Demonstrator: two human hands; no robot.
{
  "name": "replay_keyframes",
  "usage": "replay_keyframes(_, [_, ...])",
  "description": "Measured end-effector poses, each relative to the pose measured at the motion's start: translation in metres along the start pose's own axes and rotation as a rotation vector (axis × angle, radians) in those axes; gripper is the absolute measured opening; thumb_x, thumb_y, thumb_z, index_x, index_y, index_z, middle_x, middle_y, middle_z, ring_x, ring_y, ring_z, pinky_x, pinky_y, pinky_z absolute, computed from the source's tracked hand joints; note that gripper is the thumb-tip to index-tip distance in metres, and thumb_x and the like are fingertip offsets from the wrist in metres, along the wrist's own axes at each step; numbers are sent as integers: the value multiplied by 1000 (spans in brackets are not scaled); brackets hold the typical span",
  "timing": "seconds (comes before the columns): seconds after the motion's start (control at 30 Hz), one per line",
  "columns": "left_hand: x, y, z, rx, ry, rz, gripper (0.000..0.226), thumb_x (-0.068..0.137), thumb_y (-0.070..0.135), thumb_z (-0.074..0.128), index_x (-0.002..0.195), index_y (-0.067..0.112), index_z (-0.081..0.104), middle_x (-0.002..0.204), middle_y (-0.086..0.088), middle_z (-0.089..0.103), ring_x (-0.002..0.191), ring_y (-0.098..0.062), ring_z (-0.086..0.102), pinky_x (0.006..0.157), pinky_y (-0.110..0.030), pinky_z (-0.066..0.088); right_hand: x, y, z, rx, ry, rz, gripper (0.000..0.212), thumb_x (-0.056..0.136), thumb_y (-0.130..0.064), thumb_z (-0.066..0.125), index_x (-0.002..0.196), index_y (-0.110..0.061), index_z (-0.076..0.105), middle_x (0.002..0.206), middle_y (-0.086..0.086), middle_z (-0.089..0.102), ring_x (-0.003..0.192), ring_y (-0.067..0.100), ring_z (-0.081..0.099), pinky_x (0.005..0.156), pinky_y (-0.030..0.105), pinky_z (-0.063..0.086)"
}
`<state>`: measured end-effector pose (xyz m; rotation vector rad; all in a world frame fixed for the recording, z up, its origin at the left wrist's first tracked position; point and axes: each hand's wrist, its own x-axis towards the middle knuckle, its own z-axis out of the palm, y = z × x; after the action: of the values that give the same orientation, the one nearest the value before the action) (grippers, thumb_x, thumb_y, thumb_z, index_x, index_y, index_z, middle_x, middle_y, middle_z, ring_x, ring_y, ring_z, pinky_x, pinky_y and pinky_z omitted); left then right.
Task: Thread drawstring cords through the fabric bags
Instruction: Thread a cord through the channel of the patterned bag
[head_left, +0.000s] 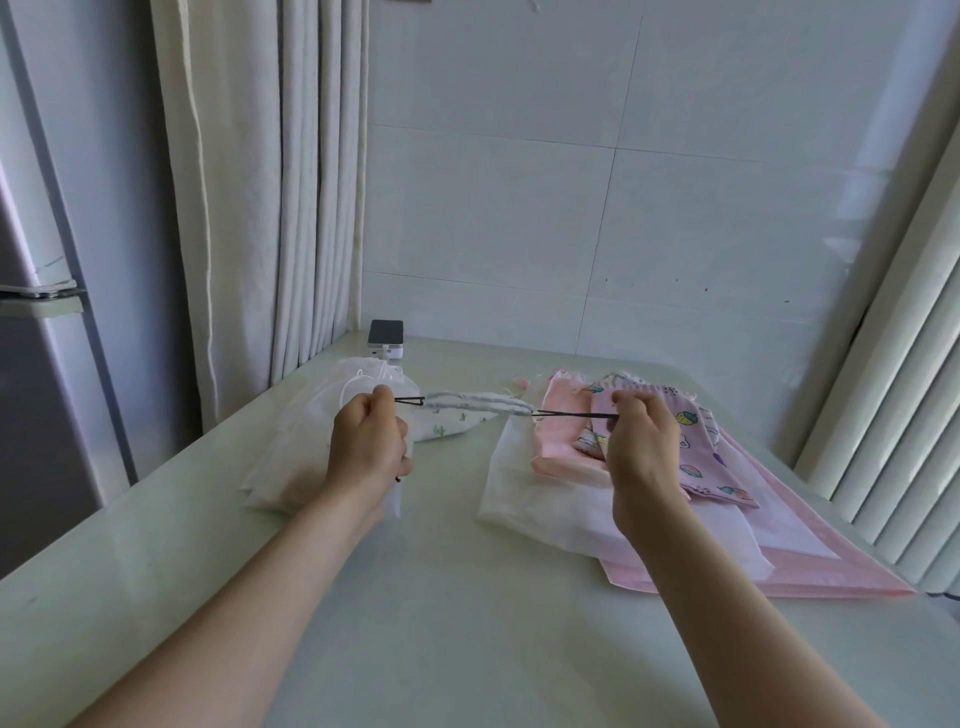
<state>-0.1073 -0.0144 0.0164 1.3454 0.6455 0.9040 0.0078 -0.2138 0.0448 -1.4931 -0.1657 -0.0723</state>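
Cord (571, 414), black and thin, runs through the gathered hem of a white cactus-print bag (457, 423). It sticks out at both ends. The bag hangs bunched on the cord, held up above the worktop (467, 597), between the two hands.

Left hand (369, 441): fingers (382, 396) curled, pinching the left cord end, where a small loop shows just beside the hem. A white strip hangs under this hand; cannot tell what it is.

Right hand (644, 447): fingers (631, 400) pinching the right cord end, which is a doubled strand pulled taut.

Behind the left hand, a heap of sheer white bags (296, 467) lies on the worktop.

Under and behind the right hand is a pile of pink bags (563, 457). One fruit-print bag (696, 441) lies on top of it. The pile sits on a white sheet (545, 509) over a pink sheet (779, 561).

A small white device (385, 338) with a dark top sits at the far edge, near the curtain (260, 208). The tiled wall (571, 182) is behind, with blinds (909, 415) at the right.
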Motion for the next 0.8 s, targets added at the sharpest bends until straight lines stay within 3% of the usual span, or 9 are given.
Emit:
replay_keyframes(0.07, [-2,2,0,-42,11,12,33,110,24,38,79,14,39,67,-4,41,47,-17,36,44,-28,37,3,0,-2,141,61,67,19,99,-8,44,102,-17,60,86,6,56,67,16,49,58,27,37])
replay_keyframes(0.13, [-5,4,1,-106,15,15,30,110,22,40,84,10,48,72,-8,52,49,-20,52,44,-30,46,2,1,-2,301,93,113,17,98,-3,49,103,-16,58,77,3,61,65,13,62,59,26,43])
replay_keyframes(0.2, [-6,7,2,-166,18,5,29,108,20,44,85,6,52,76,-11,57,54,-21,63,45,-32,52,-1,-1,-1,512,84,166,17,99,0,54,107,-15,55,64,-2,64,77,17,77,72,33,55])
replay_keyframes(0.27, [-6,9,1,-211,17,-9,28,107,19,48,82,7,52,78,-12,60,57,-21,68,48,-33,56,-3,-4,0,698,18,208,19,101,2,55,112,-13,52,66,2,60,91,30,79,81,39,61])
replay_keyframes(0.33, [-5,9,1,-241,9,-11,27,107,22,54,84,7,55,80,-11,61,59,-21,69,51,-33,58,-4,-6,1,753,-36,245,19,101,1,57,113,-12,54,73,5,56,84,32,79,66,34,63])
replay_keyframes(0.43, [-6,8,1,-233,-7,42,28,105,27,61,90,3,61,81,-10,60,61,-18,68,53,-35,60,-5,-1,2,509,-93,213,15,99,-6,63,109,-17,59,73,3,58,54,17,60,46,23,47])
replay_keyframes(0.5, [-8,7,2,-222,-22,83,30,104,28,64,91,1,63,81,-10,61,63,-18,68,54,-35,61,-5,5,3,252,-177,89,11,98,-9,63,103,-18,62,73,1,55,52,15,46,48,24,43])
replay_keyframes(0.67, [-5,4,4,-257,-37,68,39,110,32,53,104,-5,61,79,-9,64,51,-17,59,50,-31,52,-5,23,9,-602,-292,-489,10,96,-15,60,98,-23,66,75,-3,61,67,11,56,63,27,40])
replay_keyframes(0.8, [-6,4,7,-339,-92,30,35,113,31,43,109,-2,55,103,-13,72,51,-15,55,48,-28,50,-2,41,12,-821,-388,-642,12,103,-19,55,101,-14,65,107,3,52,92,24,55,84,36,47])
